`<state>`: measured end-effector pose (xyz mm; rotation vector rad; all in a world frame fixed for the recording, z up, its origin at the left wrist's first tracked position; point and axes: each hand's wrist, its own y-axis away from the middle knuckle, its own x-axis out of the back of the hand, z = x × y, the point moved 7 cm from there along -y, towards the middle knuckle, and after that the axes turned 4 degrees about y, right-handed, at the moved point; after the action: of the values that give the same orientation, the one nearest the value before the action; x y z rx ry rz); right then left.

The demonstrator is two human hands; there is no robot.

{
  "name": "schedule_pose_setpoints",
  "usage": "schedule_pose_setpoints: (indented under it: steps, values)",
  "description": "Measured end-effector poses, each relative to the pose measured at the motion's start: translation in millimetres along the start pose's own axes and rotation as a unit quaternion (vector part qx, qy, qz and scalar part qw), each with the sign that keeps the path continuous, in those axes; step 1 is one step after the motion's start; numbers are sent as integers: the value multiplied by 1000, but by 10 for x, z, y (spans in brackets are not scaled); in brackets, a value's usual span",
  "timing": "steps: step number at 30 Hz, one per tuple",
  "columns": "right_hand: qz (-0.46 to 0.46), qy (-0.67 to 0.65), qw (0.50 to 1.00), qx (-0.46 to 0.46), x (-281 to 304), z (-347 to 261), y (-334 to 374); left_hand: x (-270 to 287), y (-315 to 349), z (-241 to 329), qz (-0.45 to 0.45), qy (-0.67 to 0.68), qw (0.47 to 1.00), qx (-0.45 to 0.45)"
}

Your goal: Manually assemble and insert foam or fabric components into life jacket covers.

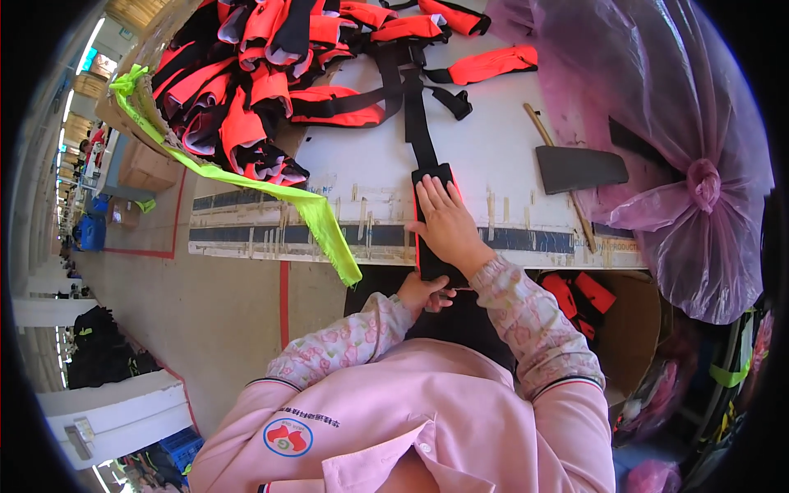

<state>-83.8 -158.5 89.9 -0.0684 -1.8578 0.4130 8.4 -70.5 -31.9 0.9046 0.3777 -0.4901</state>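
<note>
A black fabric piece with an orange edge (pixel 434 246) lies lengthwise across the table's front edge, joined to a black strap (pixel 417 111) that runs away from me. My right hand (pixel 448 220) rests flat on top of it, fingers stretched and close together. Below the table edge, my left hand (pixel 422 294) has its fingers curled round the near end of this piece. A thin item shows by the left fingertips, too small to make out. The strap leads up to several orange and black fabric pieces (pixel 497 64) at the far side.
To the left, a big heap of orange and black pieces (pixel 246 90) sits in a box trimmed with a neon yellow strip (pixel 316 215). A dark grey flat blade-shaped thing (pixel 579 168) lies over a wooden stick (pixel 582 220). A knotted pink plastic bag (pixel 682 148) bulges over the table's right side.
</note>
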Motion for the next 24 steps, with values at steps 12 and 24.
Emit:
schedule_pose_setpoints:
  steps: [12, 24]
  values:
    - [-16, -8, 999, 47, 239, -117, 37, 12, 142, -36, 12, 112, 994, -15]
    - [115, -87, 981, -130, 992, 123, 1163, -869, 719, 370, -264, 77, 961, 20]
